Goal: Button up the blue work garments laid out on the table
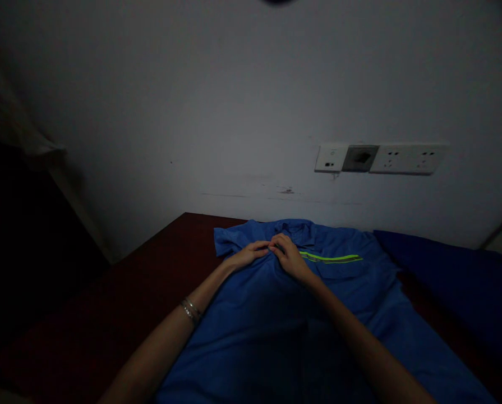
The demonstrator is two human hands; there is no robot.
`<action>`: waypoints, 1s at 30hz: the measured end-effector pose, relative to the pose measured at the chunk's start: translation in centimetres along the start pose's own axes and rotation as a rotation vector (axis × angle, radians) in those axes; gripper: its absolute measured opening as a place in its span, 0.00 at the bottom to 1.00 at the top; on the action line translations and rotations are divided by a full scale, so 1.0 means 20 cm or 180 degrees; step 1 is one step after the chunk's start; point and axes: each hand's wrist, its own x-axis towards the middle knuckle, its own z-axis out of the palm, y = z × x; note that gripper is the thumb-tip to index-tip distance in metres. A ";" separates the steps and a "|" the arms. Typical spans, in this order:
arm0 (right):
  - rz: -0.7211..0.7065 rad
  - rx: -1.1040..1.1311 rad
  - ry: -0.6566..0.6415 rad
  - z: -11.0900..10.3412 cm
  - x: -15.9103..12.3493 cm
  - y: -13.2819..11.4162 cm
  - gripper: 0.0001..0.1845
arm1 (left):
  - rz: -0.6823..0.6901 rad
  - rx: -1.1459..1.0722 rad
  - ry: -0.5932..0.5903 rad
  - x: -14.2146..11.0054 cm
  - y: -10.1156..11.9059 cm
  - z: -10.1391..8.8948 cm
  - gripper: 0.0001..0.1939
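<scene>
A blue work shirt [251, 314] with a collar and a bright yellow-green reflective strip [330, 258] lies spread on a dark red surface, its collar end toward the wall. My left hand [253, 253] and my right hand [288, 255] meet at the upper front of the shirt, just below the collar [296, 230]. Both have their fingers closed on the cloth there, fingertips touching or nearly so. Whether a button is between them is too small and dark to tell. Silvery bracelets [190, 310] circle my left wrist.
Dark blue cloth [452, 275] lies to the right of the shirt. Behind rises a pale wall [234, 112] with a row of sockets and switches [406, 159]. The dark red surface [166, 264] shows at the left, its back edge against the wall. Light is dim.
</scene>
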 end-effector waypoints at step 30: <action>-0.0532 -0.1749 -0.1184 -0.21 0.08 -0.13 0.08 | 0.0058 0.0210 0.0121 0.00 -0.02 0.03 0.11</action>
